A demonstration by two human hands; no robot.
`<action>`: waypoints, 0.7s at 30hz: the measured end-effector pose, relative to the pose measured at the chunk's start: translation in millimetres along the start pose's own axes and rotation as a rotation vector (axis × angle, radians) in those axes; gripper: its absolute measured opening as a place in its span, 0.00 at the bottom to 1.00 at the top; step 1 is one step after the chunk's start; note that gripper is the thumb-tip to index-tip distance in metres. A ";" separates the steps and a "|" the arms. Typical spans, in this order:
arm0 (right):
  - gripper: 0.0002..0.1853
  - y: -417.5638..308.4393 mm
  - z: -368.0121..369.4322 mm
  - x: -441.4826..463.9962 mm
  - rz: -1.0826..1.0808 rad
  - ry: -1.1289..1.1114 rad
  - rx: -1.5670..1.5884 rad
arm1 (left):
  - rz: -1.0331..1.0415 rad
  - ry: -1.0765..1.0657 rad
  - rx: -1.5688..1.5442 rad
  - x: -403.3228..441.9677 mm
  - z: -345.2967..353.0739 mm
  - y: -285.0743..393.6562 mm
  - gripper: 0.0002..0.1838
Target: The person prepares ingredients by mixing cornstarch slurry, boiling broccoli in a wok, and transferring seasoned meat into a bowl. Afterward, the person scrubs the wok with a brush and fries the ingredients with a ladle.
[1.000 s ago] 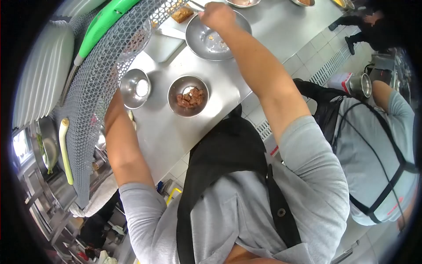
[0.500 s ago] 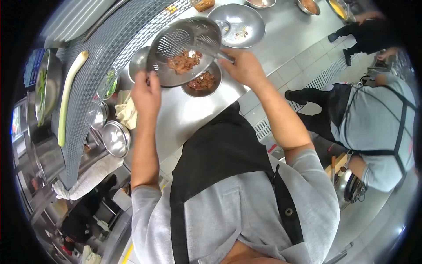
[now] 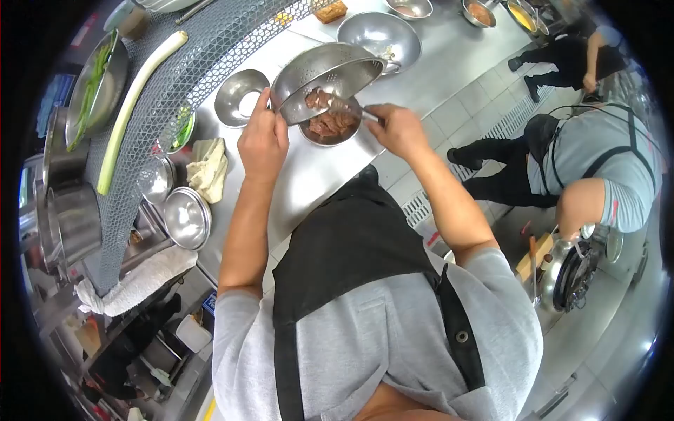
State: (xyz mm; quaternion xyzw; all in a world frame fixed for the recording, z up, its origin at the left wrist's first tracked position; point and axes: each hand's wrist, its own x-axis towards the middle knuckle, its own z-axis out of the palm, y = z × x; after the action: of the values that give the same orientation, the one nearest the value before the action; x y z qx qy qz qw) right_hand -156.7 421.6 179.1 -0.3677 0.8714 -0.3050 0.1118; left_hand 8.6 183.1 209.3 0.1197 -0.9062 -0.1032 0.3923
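The perforated steel colander (image 3: 333, 74), tipped more steeply than half a second earlier, hung over a small steel bowl (image 3: 327, 143) of meat pieces (image 3: 333, 125). The left grip (image 3: 264, 146) was clamped on its left edge; the right grip (image 3: 400, 130), just beside its other side, was closed round a utensil handle (image 3: 371, 116). Red marking on a co-worker's shirt (image 3: 586, 151) was unreadable.

Short-sleeved grey shirt (image 3: 351, 351), black apron (image 3: 344, 259), strap (image 3: 455, 305) with round stud (image 3: 461, 337)
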 end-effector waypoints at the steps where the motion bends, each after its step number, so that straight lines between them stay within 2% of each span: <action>1: 0.17 -6.4 -2.7 0.1 -0.006 0.007 -0.002 | 0.004 0.008 0.002 2.5 -0.2 -1.3 0.12; 5: 0.18 -25.2 -0.2 0.1 0.009 0.099 0.057 | -0.010 -0.014 -0.009 1.1 -3.2 1.9 0.12; 7: 0.18 -28.3 -1.7 1.6 -0.025 -0.070 -0.075 | 0.000 -0.020 -0.014 5.5 -3.1 1.8 0.12; 9: 0.18 -16.9 -4.1 -5.3 -0.030 -0.070 -0.089 | 0.005 -0.013 0.001 11.9 -3.3 -3.1 0.12; 12: 0.19 -3.0 -9.0 -11.2 -0.033 -0.024 0.014 | 0.011 0.022 0.000 15.1 -3.6 -6.9 0.12; 14: 0.16 -4.9 -8.2 -8.2 -0.024 0.140 -0.005 | -0.012 0.014 0.006 17.0 -7.4 -3.8 0.10; 15: 0.16 -3.6 -5.3 -8.4 -0.013 0.146 0.001 | -0.002 0.004 0.002 17.8 -7.7 -4.2 0.10; 17: 0.18 1.4 -1.2 -8.3 -0.078 -0.043 0.050 | 0.007 0.028 0.066 24.0 -1.3 -7.7 0.11; 19: 0.17 2.7 -6.2 -20.3 -0.143 0.052 -0.005 | -0.005 0.047 0.016 31.8 8.8 -8.4 0.08; 21: 0.19 8.1 -24.8 -31.0 -0.033 0.023 0.199 | -0.336 0.022 -0.025 36.3 20.7 -6.3 0.07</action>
State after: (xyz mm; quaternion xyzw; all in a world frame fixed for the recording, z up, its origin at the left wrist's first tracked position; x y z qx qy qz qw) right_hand -149.9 459.1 192.7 -0.3654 0.8320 -0.3959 0.1327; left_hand -29.9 168.2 218.5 0.2655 -0.8677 -0.1774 0.3809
